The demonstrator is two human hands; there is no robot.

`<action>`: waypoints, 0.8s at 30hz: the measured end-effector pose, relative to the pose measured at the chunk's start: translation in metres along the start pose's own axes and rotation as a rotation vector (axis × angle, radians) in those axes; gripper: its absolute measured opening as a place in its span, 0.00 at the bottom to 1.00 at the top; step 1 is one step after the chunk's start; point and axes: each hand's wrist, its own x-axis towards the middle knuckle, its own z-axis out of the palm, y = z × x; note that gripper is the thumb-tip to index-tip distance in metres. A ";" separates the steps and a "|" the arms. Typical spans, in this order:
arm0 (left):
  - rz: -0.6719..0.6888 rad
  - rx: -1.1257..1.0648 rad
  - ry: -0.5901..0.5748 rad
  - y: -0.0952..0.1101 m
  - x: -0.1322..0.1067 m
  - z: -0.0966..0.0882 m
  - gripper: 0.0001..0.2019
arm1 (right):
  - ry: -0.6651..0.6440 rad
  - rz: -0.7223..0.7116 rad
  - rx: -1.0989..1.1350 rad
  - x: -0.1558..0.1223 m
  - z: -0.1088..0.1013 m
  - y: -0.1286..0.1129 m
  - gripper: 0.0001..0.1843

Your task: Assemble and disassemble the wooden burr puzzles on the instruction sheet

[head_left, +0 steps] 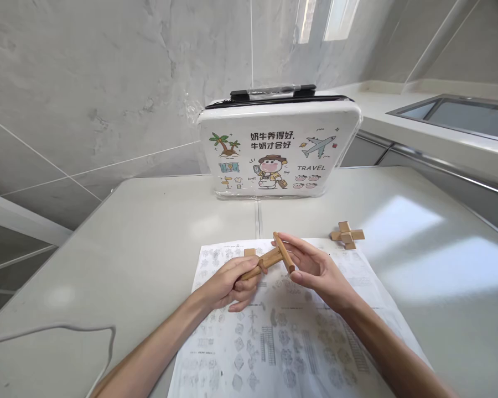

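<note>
My left hand [231, 284] is closed round one end of a wooden puzzle stick [269, 260] that points up and to the right. My right hand [313, 268] pinches a second wooden stick [283, 251] between thumb and fingers, laid crosswise over the first. Both hands hover just above a printed instruction sheet [282, 342] covered in small diagrams. A small wooden block [249, 252] lies on the sheet's top edge, behind the left hand. An assembled wooden cross-shaped puzzle [347, 235] sits on the table to the right of the sheet's far corner.
A white cartoon-printed case [279, 145] with a black handle stands upright at the table's far edge against the grey wall. A white cable [66, 329] curves over the table at the near left. A counter with a recessed sink [460, 113] runs along the right.
</note>
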 end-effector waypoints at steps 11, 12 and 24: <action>-0.028 0.045 -0.064 0.002 -0.001 0.000 0.16 | -0.099 -0.062 -0.136 0.000 -0.012 -0.004 0.34; -0.027 0.042 -0.066 0.002 -0.001 0.000 0.16 | -0.101 -0.061 -0.142 0.000 -0.013 -0.004 0.34; -0.021 0.046 -0.082 0.003 -0.001 -0.001 0.16 | -0.111 -0.046 -0.203 -0.002 -0.017 -0.005 0.36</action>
